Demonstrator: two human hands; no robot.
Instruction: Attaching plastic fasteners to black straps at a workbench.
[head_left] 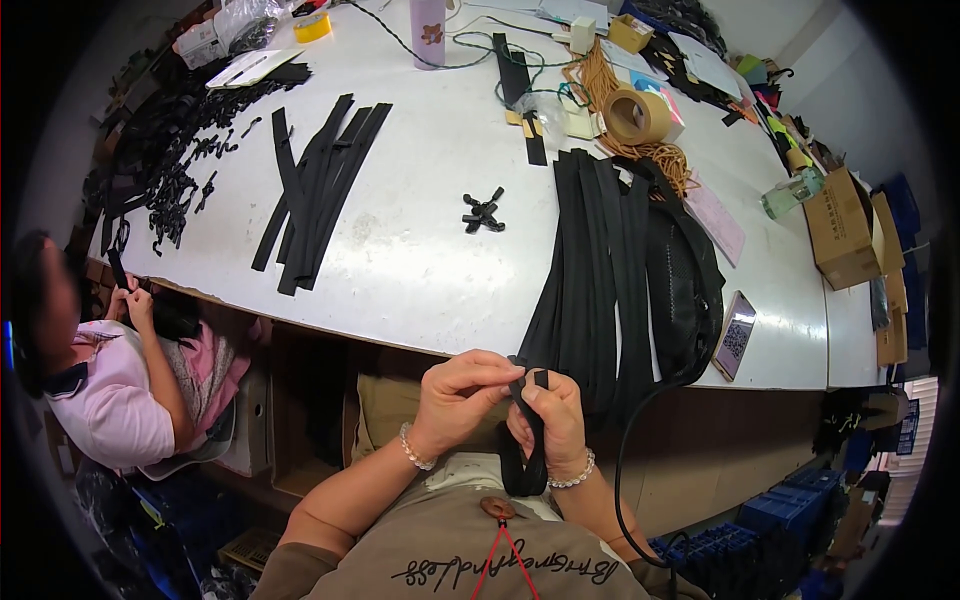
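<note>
At the table's near edge, my left hand point(455, 395) pinches thumb and fingertips together at the upper end of a black fabric strip point(521, 478). A small dark piece shows at those fingertips, too small to name. My right hand point(560, 420) is closed round the same strip just below, and the strip hangs in a loop over my lap. Beyond my hands, a thick bundle of long black strips point(590, 250) lies on the table and droops over its edge. Farther off sits a small cluster of black zipper pulls point(484, 212).
More black strips point(318, 190) and a heap of black pulls point(180, 200) lie at left, near a seated co-worker point(120, 390). To the right are a black backpack point(685, 280), a phone point(735, 335), a tape roll point(637, 117) and a cardboard box point(845, 230). A black cable point(622, 480) passes my right arm.
</note>
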